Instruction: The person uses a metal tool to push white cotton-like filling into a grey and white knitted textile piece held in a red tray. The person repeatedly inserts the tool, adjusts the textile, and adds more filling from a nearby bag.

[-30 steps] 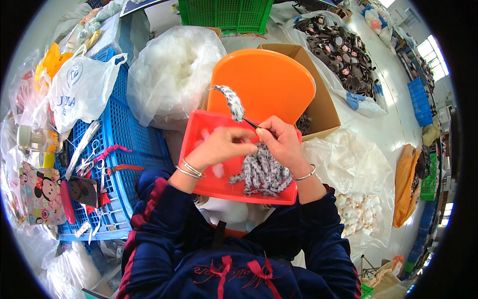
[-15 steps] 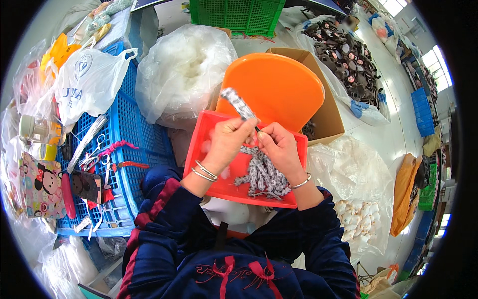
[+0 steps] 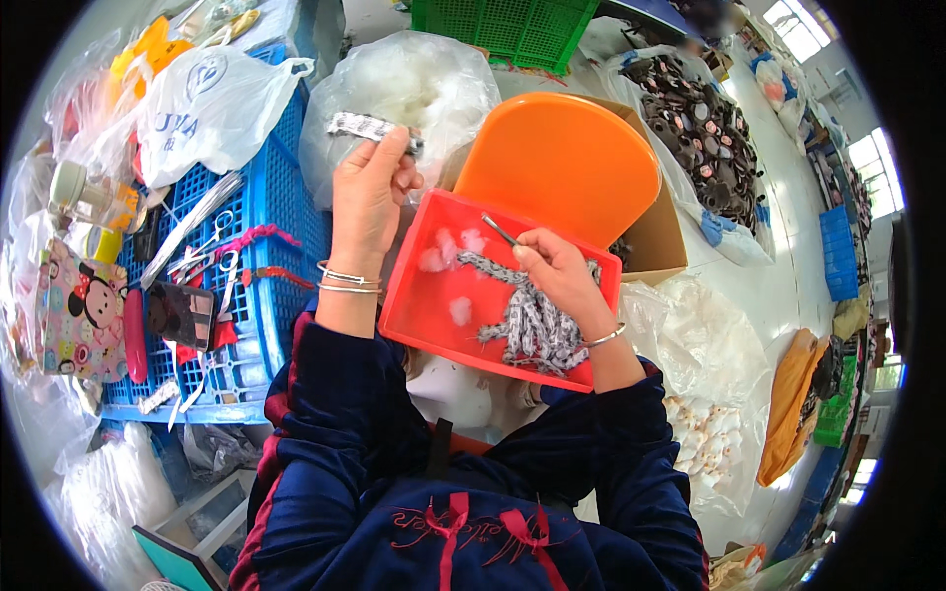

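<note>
My left hand (image 3: 371, 185) is raised beyond the tray's left side, its fingers closed on a grey-and-white patterned fabric strip (image 3: 357, 124) that sticks out to the left. Over the red tray (image 3: 399, 305), my right hand (image 3: 560, 276) pinches a thin metal rod-like tool (image 3: 499, 229) whose tip points up and left; its exact kind does not show. Below that hand, a heap of narrow grey-and-white fabric pieces (image 3: 540, 330) lies in the tray. Small tufts of pinkish-white stuffing (image 3: 439, 254) rest at the tray's left side.
An orange stool seat (image 3: 562, 163) stands behind the tray, before a cardboard box (image 3: 658, 241). A clear bag of white stuffing (image 3: 404, 84) is beyond my left hand. To the left, a blue crate (image 3: 281, 187) bears scissors (image 3: 229, 276) and a phone (image 3: 181, 315).
My hands have parted. The left has carried the fabric strip up and left, off the tray; the right stays over the tray with the tool, now apart from the strip. The view has shifted slightly.
</note>
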Demonstrator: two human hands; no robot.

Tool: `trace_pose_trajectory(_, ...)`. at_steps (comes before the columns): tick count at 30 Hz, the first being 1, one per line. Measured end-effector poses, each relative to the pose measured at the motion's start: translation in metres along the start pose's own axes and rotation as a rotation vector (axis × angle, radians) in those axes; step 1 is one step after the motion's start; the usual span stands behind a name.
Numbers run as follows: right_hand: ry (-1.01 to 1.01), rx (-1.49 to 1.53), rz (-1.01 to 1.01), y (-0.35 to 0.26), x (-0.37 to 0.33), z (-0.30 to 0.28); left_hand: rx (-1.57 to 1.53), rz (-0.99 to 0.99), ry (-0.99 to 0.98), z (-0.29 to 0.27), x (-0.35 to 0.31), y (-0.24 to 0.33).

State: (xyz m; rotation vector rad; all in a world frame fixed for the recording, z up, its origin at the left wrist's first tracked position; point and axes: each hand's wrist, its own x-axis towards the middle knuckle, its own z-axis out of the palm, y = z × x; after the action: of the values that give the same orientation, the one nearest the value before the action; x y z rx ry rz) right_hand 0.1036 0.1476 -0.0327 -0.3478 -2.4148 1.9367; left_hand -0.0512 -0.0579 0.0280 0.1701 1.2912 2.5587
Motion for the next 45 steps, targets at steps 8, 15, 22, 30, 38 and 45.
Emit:
trace_pose_trajectory(8, 0.061, -0.487, 0.187, 0.062, 0.036, 0.042, -0.055, 0.004, 0.037, -0.030, -0.014, -0.005)
trace_pose_trajectory(15, -0.046, -0.676, 0.266, 0.070, 0.039, 0.066, -0.063, -0.004, 0.061, -0.031, -0.011, 0.004)
trace_pose_trajectory(22, -0.184, -0.676, 0.254, 0.049, 0.013, 0.080, -0.025, 0.059, 0.054, -0.036, -0.004, 0.001)
trace_pose_trajectory(30, -0.369, -0.384, 0.265, 0.044, -0.010, 0.083, 0.002, 0.040, 0.051, -0.034, -0.003, 0.003)
trace_pose_trajectory(38, -0.471, -0.748, 0.041, 0.033, -0.016, 0.102, 0.069, 0.041, 0.029, -0.032, -0.003, 0.000)
trace_pose_trajectory(45, -0.094, -0.357, 0.073, -0.011, -0.031, 0.057, 0.094, -0.031, -0.017, -0.027, -0.005, -0.007)
